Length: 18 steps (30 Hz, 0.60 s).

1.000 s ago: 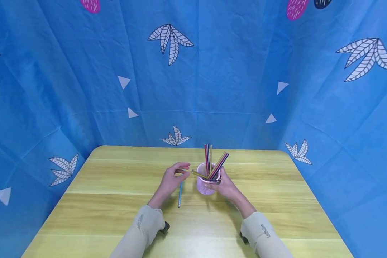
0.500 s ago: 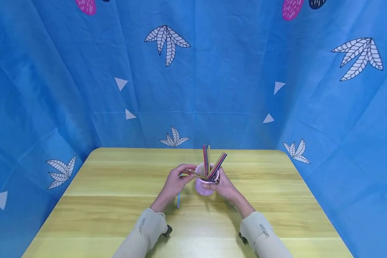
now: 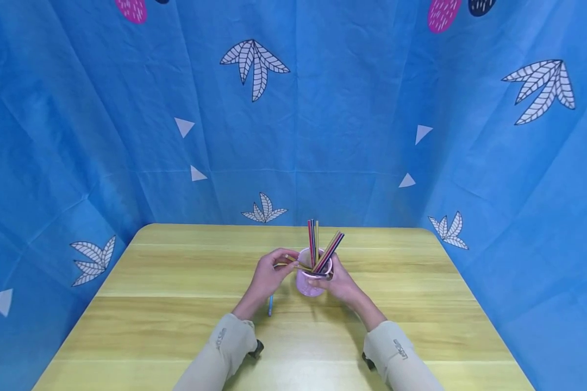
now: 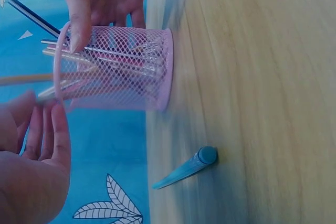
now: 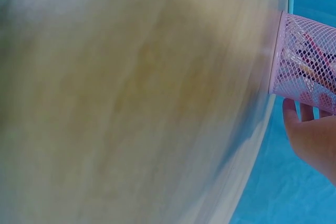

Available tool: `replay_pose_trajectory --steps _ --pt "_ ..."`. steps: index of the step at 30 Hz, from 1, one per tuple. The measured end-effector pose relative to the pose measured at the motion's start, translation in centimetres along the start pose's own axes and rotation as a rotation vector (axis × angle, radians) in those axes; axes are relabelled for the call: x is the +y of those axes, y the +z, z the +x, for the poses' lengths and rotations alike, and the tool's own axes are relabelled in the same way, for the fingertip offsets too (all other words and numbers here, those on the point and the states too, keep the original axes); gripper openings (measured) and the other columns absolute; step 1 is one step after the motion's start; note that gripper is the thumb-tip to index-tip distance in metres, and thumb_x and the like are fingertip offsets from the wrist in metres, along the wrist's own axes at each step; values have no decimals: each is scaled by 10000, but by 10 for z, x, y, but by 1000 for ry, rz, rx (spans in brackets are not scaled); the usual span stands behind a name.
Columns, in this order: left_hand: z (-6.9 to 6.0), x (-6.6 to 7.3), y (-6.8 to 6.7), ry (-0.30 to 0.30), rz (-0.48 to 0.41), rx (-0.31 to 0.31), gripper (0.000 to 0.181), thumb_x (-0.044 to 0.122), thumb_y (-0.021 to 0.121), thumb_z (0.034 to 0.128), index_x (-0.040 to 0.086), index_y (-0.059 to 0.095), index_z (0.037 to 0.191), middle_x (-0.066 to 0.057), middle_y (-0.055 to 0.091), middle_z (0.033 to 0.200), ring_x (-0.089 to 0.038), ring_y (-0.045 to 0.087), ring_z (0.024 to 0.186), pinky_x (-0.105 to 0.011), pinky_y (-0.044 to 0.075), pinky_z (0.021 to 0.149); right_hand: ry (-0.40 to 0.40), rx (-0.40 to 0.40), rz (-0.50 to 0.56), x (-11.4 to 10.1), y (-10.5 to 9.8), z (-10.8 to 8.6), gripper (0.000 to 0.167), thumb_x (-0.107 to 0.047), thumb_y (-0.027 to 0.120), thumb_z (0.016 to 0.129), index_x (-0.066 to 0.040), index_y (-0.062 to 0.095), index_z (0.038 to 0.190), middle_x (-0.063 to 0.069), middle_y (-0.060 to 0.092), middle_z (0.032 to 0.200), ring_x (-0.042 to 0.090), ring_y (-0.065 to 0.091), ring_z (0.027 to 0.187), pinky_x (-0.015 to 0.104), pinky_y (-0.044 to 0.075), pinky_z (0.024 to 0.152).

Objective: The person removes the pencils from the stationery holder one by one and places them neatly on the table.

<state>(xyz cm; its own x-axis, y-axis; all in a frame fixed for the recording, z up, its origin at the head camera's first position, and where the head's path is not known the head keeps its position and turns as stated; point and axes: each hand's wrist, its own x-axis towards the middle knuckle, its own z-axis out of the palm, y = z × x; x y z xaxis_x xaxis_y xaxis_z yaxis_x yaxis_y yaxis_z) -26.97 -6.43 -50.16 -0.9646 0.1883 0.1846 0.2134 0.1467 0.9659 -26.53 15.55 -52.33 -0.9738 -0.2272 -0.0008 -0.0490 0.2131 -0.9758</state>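
A pink mesh pencil cup (image 3: 309, 284) stands upright on the table, holding several coloured pencils (image 3: 329, 252) that lean different ways. My right hand (image 3: 343, 280) grips the cup from its right side, thumb over the near rim in the left wrist view. At the left rim, my left hand (image 3: 268, 274) pinches the end of a pencil (image 4: 46, 95) between thumb and fingers. Just above those fingers, a yellow pencil (image 4: 26, 79) sticks out of the cup. Left of the cup lies a blue pencil (image 4: 185, 171), partly hidden under my left hand in the head view.
The wooden table (image 3: 176, 326) has rounded far corners. A blue cloth (image 3: 352, 108) with white leaf and triangle prints hangs behind it and along both sides. Dark straps (image 3: 256, 349) show at the sleeve cuffs.
My left hand has moved right to the cup's rim, and its fingers have closed on a pencil end. My right hand keeps its hold on the cup. The blue pencil is more covered.
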Motion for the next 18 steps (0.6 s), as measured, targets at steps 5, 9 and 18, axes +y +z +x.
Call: replay_pose_trajectory --steps 5,9,18 --pt "1 -2 2 14 -4 35 213 3 743 915 52 735 1123 -92 732 1141 -215 706 1021 -257 624 912 5 2 5 0 -1 -1 913 -65 831 835 -115 308 1582 215 503 1541 443 483 1413 653 305 1228" --pt "2 -3 3 36 -5 55 164 22 750 916 72 741 1072 -99 746 1112 -212 716 1002 -244 627 892 5 2 3 0 -1 -2 914 -67 831 834 -112 304 1580 214 482 1560 448 481 1414 653 313 1224" --pt "2 1 2 74 -33 68 104 33 763 908 55 733 1005 -114 757 1091 -198 720 970 -238 633 864 -10 -8 -13 1 -1 -2 942 -89 839 832 -124 294 1600 212 454 1581 450 461 1427 648 313 1227"
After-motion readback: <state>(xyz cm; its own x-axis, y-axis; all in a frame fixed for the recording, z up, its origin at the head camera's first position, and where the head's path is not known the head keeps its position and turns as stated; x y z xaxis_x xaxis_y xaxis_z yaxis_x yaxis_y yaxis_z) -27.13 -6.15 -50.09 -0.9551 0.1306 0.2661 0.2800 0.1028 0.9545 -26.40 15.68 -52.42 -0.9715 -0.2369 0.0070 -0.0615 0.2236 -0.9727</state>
